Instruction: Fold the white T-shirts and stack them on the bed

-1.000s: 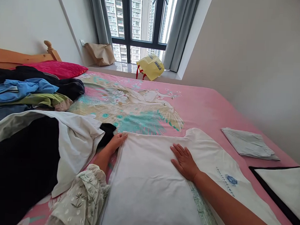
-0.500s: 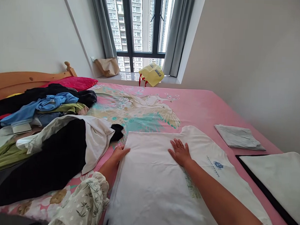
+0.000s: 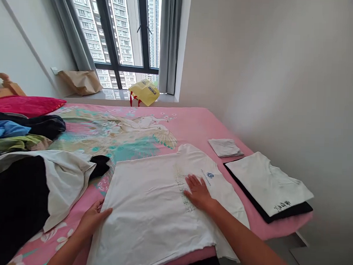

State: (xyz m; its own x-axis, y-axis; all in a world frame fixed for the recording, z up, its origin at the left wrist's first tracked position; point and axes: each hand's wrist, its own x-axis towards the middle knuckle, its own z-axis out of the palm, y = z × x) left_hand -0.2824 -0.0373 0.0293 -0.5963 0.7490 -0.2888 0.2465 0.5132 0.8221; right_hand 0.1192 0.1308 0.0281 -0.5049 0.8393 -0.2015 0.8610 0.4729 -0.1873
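Observation:
A white T-shirt [image 3: 151,193] lies spread out on the bed, with a small blue emblem and lines of print near its chest. My left hand [image 3: 94,218] is at its left edge, the hem, thumb on top and the other fingers partly hidden at the edge, closed on the cloth. Flat on the printed part rests my right hand [image 3: 199,192], open with its fingers stretched out. Left of the shirt, close to my left hand, a black garment [image 3: 15,196] lies heaped with a white one [image 3: 66,179].
Folded grey cloth [image 3: 225,148] and a white shirt [image 3: 270,182] on a black garment lie along the bed's right side. Blue, green and black clothes [image 3: 28,129] are piled at left by a red pillow [image 3: 29,104]. A yellow bag [image 3: 144,92] and a brown paper bag [image 3: 81,82] sit by the window.
My view has swung to the right. My right hand has moved down the shirt onto its print and stays flat, while my left hand remains at the left edge.

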